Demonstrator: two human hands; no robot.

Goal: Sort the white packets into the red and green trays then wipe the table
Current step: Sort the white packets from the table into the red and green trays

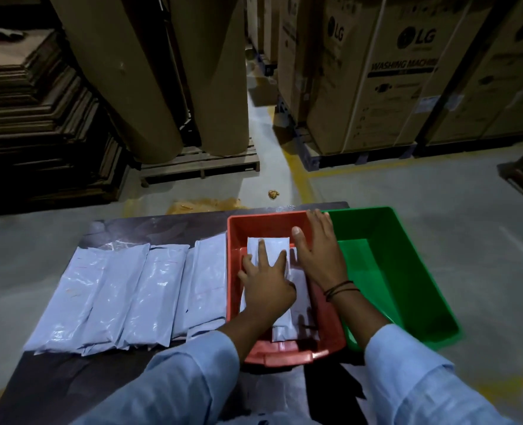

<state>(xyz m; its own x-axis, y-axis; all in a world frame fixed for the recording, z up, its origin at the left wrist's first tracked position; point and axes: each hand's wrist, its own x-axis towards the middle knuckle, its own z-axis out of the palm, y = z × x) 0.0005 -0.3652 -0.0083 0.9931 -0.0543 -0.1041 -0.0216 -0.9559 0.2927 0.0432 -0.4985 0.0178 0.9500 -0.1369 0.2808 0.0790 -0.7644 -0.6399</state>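
White packet (271,245) in red tray (284,357) (flat).

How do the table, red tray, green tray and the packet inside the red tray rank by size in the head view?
1. table
2. red tray and green tray: about alike, so unranked
3. packet, partly covered

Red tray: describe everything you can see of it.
The red tray looks like moulded plastic: rectangular, with sloped walls and a rolled rim. It sits upright on the dark table, with the green tray beside it on the right and a row of packets on the left. White packets lie flat inside. The left hand presses on them with straight fingers; the right hand lies flat over the right wall.
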